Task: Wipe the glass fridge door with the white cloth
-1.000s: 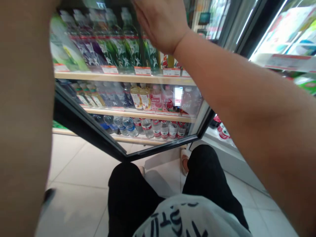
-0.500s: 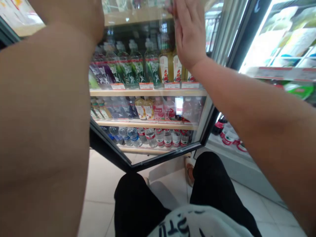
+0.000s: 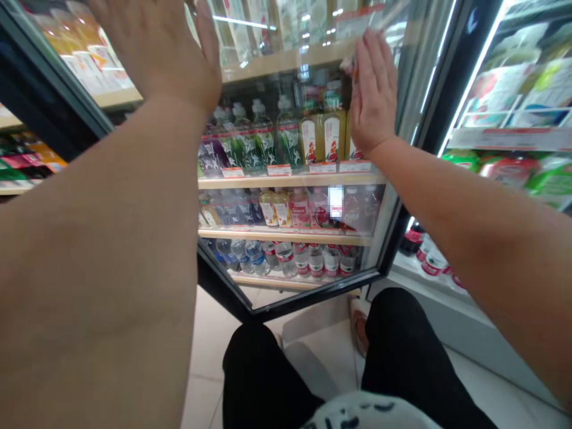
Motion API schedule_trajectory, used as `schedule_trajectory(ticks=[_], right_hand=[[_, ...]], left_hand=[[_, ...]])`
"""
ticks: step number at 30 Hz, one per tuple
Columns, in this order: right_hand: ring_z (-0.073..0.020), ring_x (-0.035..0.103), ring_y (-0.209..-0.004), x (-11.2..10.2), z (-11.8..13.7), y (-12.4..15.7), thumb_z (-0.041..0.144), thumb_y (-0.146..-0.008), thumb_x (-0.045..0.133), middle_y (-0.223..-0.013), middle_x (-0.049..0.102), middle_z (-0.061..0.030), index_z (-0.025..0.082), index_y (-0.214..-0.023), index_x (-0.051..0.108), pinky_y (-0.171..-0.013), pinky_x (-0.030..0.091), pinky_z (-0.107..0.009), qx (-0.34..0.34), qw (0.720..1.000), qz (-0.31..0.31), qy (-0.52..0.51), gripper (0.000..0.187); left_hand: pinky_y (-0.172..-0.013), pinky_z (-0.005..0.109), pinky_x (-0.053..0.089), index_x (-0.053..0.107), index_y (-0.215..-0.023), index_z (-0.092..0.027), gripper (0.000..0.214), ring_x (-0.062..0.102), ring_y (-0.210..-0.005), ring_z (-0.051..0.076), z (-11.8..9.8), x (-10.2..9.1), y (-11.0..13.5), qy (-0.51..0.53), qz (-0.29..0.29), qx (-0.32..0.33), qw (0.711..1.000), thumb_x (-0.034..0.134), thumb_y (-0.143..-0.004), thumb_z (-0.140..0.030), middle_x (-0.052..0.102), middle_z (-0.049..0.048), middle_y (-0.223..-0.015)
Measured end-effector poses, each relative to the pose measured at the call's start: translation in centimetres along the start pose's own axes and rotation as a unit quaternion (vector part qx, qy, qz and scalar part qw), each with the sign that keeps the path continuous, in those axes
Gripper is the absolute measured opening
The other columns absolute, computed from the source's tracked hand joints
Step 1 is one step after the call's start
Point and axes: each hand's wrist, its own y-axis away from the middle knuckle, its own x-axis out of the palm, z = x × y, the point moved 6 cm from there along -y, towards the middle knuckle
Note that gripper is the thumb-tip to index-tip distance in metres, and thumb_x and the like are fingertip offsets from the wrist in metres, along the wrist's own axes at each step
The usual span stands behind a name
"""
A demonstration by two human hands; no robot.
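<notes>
My right hand (image 3: 375, 95) lies flat on or close against the glass door (image 3: 286, 176), fingers stretched out and together. A small pinkish patch (image 3: 347, 65) shows at the fingers' left side; I cannot make out whether it is a cloth or a reflection. At the upper left, my left hand (image 3: 165, 53) is raised in front of the door with its thumb apart; its fingertips run out of the frame. Whether it touches the glass is unclear. The door has a dark frame and stands ajar before my knees.
Through the glass show wooden shelves (image 3: 290, 180) with green-labelled bottles (image 3: 252, 140), pink drinks (image 3: 300, 207) and water bottles (image 3: 286, 257). A lit cooler (image 3: 504, 138) with packed goods stands at right. My black-trousered legs (image 3: 263, 375) are below, above the tiled floor (image 3: 203, 351).
The view has shifted, so more of the left hand and the upper shelf shows. My right hand has moved slightly right and down in view, still flat at the glass.
</notes>
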Motion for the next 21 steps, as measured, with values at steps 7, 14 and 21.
schedule_trajectory(ticks=[7,14,21], right_hand=[[-0.0127,0.024,-0.158,-0.5,-3.4,2.9,0.030,-0.110,0.022,-0.165,0.039,-0.0145,0.004,-0.157,0.041,-0.133,0.020,-0.044,0.063,0.998,0.002,-0.012,0.058],[-0.0102,0.019,-0.159,0.8,-8.4,2.8,0.020,-0.105,0.029,-0.169,0.031,-0.0097,0.006,-0.159,0.038,-0.133,0.010,-0.040,0.248,0.968,-0.001,0.027,0.057],[-0.0172,0.020,-0.160,1.9,-8.8,-0.7,0.018,-0.106,0.026,-0.171,0.027,-0.0103,0.003,-0.162,0.033,-0.135,0.005,-0.040,0.384,0.920,-0.021,0.070,0.058]], left_hand=[[-0.132,0.030,0.026,0.024,-0.161,-0.019,0.057,-0.041,-0.135,-0.002,1.3,-0.3,-0.2,0.055,0.021,-0.123,0.991,0.018,-0.116,-0.055,0.043,-0.0002,-0.160],[-0.099,0.026,-0.055,0.035,-0.148,-0.019,0.054,-0.058,-0.122,0.010,0.8,-0.4,-1.5,0.082,0.003,-0.168,0.982,0.028,-0.115,-0.061,0.046,-0.0033,-0.157],[-0.096,0.026,-0.057,0.029,-0.151,-0.021,0.054,-0.060,-0.118,0.008,0.7,-0.3,-1.6,0.084,0.048,-0.167,0.981,0.019,-0.116,-0.060,0.040,-0.0047,-0.162]])
